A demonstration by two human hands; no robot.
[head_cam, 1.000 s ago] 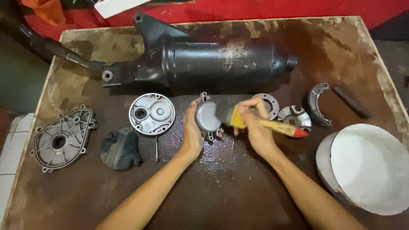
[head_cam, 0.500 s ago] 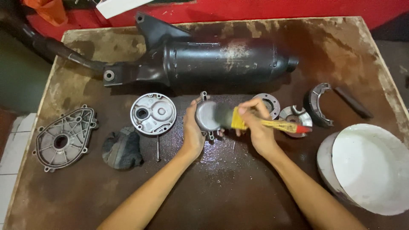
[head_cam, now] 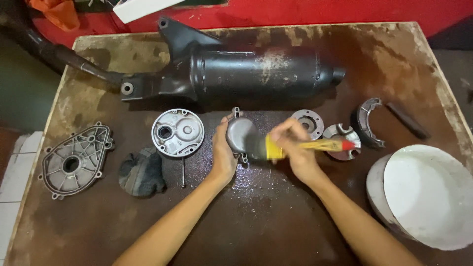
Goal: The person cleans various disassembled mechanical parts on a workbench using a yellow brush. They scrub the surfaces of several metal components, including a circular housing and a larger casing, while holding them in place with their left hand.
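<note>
My left hand [head_cam: 222, 152] grips a small round grey metal cover [head_cam: 239, 134] and holds it tilted just above the wet middle of the brown wooden table [head_cam: 256, 216]. My right hand [head_cam: 294, 150] is closed around a paintbrush [head_cam: 315, 146] with a yellow handle and red tip. The brush's dark bristles press against the right side of the cover. The two hands are close together, almost touching.
A black exhaust muffler [head_cam: 246, 71] lies across the back. A round cover [head_cam: 177, 132], a ribbed crankcase cover [head_cam: 74, 160] and a dark rag [head_cam: 141, 172] lie left. Small metal parts [head_cam: 308, 120], a brake shoe [head_cam: 367, 120] and a white basin [head_cam: 426, 194] sit right.
My right hand has swung the brush handle from sloping down to nearly level, and the bristles have swept lower across the cover. The left hand and the cover have barely moved.
</note>
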